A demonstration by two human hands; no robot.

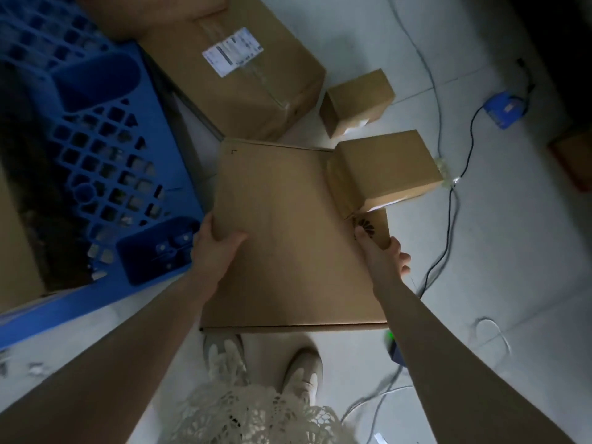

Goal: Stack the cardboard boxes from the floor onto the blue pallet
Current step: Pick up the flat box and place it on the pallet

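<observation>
A wide flat cardboard box [282, 238] is in front of me, above my shoes. My left hand [214, 245] grips its left edge, thumb on top. On the box's right edge sits my right hand [384, 254], thumb by a printed logo. A small cardboard box [384, 168] rests on the flat box's far right corner. The blue pallet [105, 161] lies to the left, with a cardboard box [16, 245] on its near left part. A big labelled box [237, 65] and another small box [355, 100] stand on the floor beyond.
Black and grey cables [448, 219] run across the white tiled floor on the right. A blue device [504, 110] lies at the far right, and a dark device with a green light [392, 341] sits under my right forearm. My shoes [301, 370] stand below the flat box.
</observation>
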